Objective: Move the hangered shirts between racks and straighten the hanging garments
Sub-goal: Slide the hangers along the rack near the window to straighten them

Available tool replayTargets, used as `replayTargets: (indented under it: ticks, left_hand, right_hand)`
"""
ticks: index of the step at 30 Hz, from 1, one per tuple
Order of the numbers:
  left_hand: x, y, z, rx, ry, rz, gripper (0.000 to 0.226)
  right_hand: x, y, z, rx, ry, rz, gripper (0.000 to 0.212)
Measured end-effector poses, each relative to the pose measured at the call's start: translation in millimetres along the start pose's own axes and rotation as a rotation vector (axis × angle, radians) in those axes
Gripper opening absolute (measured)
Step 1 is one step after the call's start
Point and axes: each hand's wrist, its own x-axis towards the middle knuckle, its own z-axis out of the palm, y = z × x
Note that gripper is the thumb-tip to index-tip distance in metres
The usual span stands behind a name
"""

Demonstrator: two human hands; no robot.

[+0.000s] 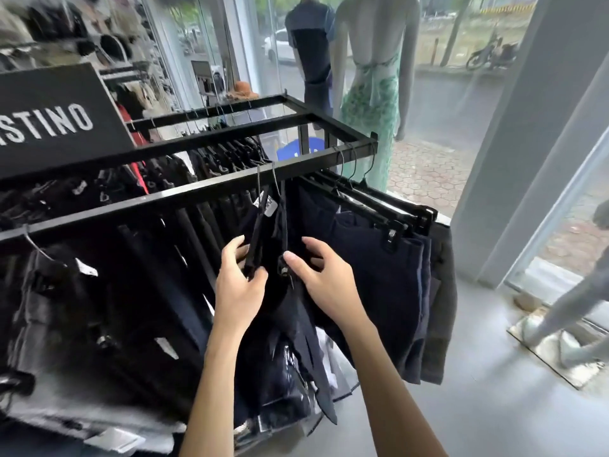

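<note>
A black metal rack (197,196) runs across the view with dark garments hanging from clip hangers. My left hand (239,285) grips the end of a black hanger (255,245) that hooks on the front rail. My right hand (324,275) pinches the end of the neighbouring black hanger (284,258), thumb on its clip. A dark navy garment (296,341) hangs below both hands. To the right, several navy garments (379,275) hang on clip hangers at the rail's end.
A black sign with white letters (56,120) lies on the rack's left top. Black garments (99,291) fill the rack's left side. Two mannequins (375,77) stand by the window behind. A grey pillar (527,127) and a mannequin base (560,341) stand at right on the grey floor.
</note>
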Motion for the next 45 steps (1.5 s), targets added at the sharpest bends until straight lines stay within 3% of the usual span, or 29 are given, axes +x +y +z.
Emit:
replayTargets:
  ticks: [5, 11, 18, 25, 30, 34, 37, 39, 42, 45]
  left_hand:
    - [-3, 3, -3, 0.075, 0.051, 0.059, 0.037]
    - [-2, 1, -26, -0.013, 0.2, 0.042, 0.03]
    - [3, -10, -60, -0.035, 0.187, 0.028, 0.025]
    - [8, -21, -83, -0.059, 0.148, -0.01, 0.024]
    - [6, -19, -90, -0.057, 0.147, -0.032, 0.022]
    - [7, -21, -90, -0.052, 0.146, -0.03, 0.021]
    - [7, -24, -88, -0.033, 0.172, -0.02, 0.025]
    - [3, -22, -85, 0.071, 0.251, 0.062, 0.03]
    - [-5, -3, -77, 0.232, 0.428, 0.336, 0.026]
    - [-9, 21, -62, 0.136, 0.41, 0.518, 0.016]
  right_hand:
    - [5, -26, 24, 0.095, -0.056, 0.006, 0.052]
    - [14, -29, 18, 0.137, 0.049, 0.047, 0.052]
    - [21, -14, -2, 0.164, 0.123, 0.13, 0.047]
    - [16, -3, -4, 0.032, 0.347, -0.001, 0.037]
    - [11, -1, 1, -0.409, 0.7, -0.1, 0.063]
    - [11, 0, -4, -0.519, 0.647, 0.075, 0.084]
    - [8, 2, -2, -0.545, 0.592, 0.111, 0.085]
    - [5, 1, 4, -0.554, 0.6, 0.104, 0.084]
    - [1, -4, 15, -0.58, 0.657, 0.104, 0.08]
    - [1, -9, 26, -0.583, 0.648, 0.137, 0.075]
